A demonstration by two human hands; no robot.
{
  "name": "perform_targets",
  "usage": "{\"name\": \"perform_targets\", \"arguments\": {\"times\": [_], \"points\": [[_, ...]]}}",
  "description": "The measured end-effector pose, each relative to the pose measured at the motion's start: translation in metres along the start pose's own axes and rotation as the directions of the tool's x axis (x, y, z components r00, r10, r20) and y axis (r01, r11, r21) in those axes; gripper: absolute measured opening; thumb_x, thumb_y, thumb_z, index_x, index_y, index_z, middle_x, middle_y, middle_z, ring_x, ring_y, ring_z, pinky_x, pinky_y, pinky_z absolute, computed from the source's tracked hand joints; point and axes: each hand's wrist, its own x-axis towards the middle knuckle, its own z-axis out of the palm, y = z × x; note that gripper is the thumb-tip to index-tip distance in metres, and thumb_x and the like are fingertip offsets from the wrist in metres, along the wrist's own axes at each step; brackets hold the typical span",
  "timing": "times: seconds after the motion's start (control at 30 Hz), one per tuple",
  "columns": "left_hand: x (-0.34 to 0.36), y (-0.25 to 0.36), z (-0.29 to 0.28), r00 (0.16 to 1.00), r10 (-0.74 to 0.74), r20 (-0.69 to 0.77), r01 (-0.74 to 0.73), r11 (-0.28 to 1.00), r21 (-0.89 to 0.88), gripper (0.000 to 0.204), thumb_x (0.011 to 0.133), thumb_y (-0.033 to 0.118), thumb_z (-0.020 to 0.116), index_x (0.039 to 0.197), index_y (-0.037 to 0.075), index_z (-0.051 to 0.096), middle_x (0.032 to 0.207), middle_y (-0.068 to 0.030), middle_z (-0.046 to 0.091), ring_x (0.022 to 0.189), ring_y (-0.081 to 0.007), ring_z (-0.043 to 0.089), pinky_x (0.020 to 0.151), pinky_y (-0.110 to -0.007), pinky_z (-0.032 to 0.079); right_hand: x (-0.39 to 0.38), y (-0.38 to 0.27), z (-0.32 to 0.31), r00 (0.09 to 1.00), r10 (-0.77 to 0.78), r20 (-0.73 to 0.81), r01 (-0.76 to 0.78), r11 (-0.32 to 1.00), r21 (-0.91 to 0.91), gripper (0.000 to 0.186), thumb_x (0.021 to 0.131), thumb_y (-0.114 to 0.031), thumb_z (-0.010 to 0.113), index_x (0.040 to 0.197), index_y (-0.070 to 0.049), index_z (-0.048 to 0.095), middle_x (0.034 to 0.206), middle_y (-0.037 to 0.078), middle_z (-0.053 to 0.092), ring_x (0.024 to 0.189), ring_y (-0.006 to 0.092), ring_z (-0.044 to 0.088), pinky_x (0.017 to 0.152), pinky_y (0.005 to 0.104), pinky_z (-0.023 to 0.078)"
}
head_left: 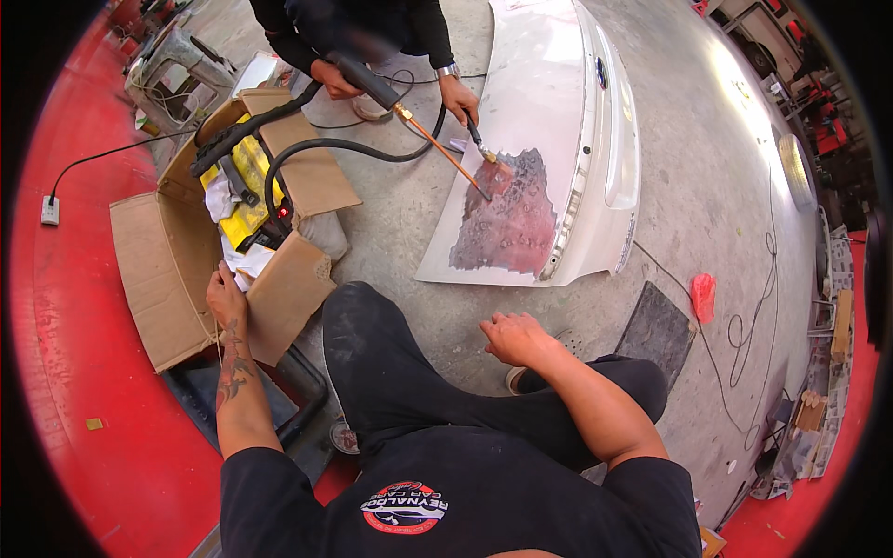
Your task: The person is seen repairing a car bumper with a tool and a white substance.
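Observation:
At the near corner of an opened cardboard box (pixel 167 270), my left hand (pixel 226 296) has its fingers hooked over the box's rim, next to white paper (pixel 244 262). Above my bent leg my right hand (pixel 512 337) hangs with loosely bent fingers and nothing visible in it. Across from me a co-worker holds a black-handled welding torch (pixel 377 88) with a copper-coloured tip in one hand and a brush-like tool (pixel 479 139) in the other. Both tips are at a rough grey-red patch (pixel 507 223) on a white car panel (pixel 456 246).
In the box lie a yellow packet (pixel 246 167) and a thick black hose (pixel 265 121). A dark mat (pixel 649 321) and a red plastic bag (pixel 703 298) lie on the floor to the right, near loose cables (pixel 739 344). A power socket (pixel 50 210) is at far left.

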Motion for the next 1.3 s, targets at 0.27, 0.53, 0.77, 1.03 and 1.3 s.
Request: {"name": "perform_targets", "arguments": {"times": [0.27,0.53,0.77,1.03,1.3], "points": [[-0.0008,0.0016,-0.0005,1.0,0.001,-0.005,-0.001,1.0,0.009,0.051,0.091,0.045,0.046,0.082,-0.002,0.064,0.075,-0.019,0.064,0.072,-0.0319,0.061,0.066,-0.04,0.044,0.0,0.0025,0.0041,1.0,-0.016,-0.022,0.016,1.0,-0.019,0.028,0.079,-0.028,0.064,0.097,-0.007,0.057,0.097,0.012,0.06,0.089,0.0301,0.062,0.073,0.0433,0.048],[0.0002,-0.0006,-0.0001,1.0,-0.002,-0.005,0.002,1.0,0.004,0.051,0.091,0.045,0.046,0.081,-0.001,0.064,0.074,-0.0187,0.064,0.07,-0.0316,0.061,0.066,-0.04,0.044,-0.0009,0.0028,0.0052,0.999,-0.018,-0.027,0.017,1.0,-0.02,0.026,0.079,-0.027,0.064,0.095,-0.007,0.058,0.095,0.012,0.06,0.088,0.0298,0.062,0.073,0.0437,0.047],[-0.0011,0.0013,-0.0002,1.0,0.006,-0.013,-0.006,1.0,-0.003,0.051,0.091,0.045,0.046,0.081,-0.002,0.064,0.073,-0.0187,0.063,0.069,-0.031,0.061,0.065,-0.04,0.044,-0.0017,0.0026,0.0051,1.0,-0.013,-0.026,0.012,1.0,-0.021,0.026,0.079,-0.026,0.064,0.096,-0.007,0.058,0.095,0.012,0.06,0.089,0.0297,0.062,0.074,0.0437,0.047],[-0.0009,0.0014,-0.0008,1.0,-0.015,-0.001,0.015,1.0,0.012,0.051,0.091,0.045,0.046,0.082,-0.002,0.064,0.075,-0.0192,0.064,0.071,-0.0318,0.061,0.066,-0.04,0.045,-0.0014,0.0017,0.0036,1.0,-0.003,-0.001,0.003,1.0,-0.018,0.027,0.08,-0.027,0.063,0.097,-0.007,0.058,0.097,0.013,0.06,0.09,0.0299,0.062,0.075,0.0438,0.047],[-0.001,0.0015,-0.0013,1.0,-0.004,0.004,0.004,1.0,0.013,0.05,0.091,0.045,0.045,0.084,-0.002,0.064,0.077,-0.0192,0.064,0.072,-0.0326,0.061,0.067,-0.04,0.045,-0.0012,0.0009,0.0022,1.0,-0.002,0.014,0.003,1.0,-0.025,0.027,0.08,-0.028,0.062,0.097,-0.007,0.058,0.097,0.013,0.06,0.091,0.0299,0.062,0.075,0.0433,0.047]]}}
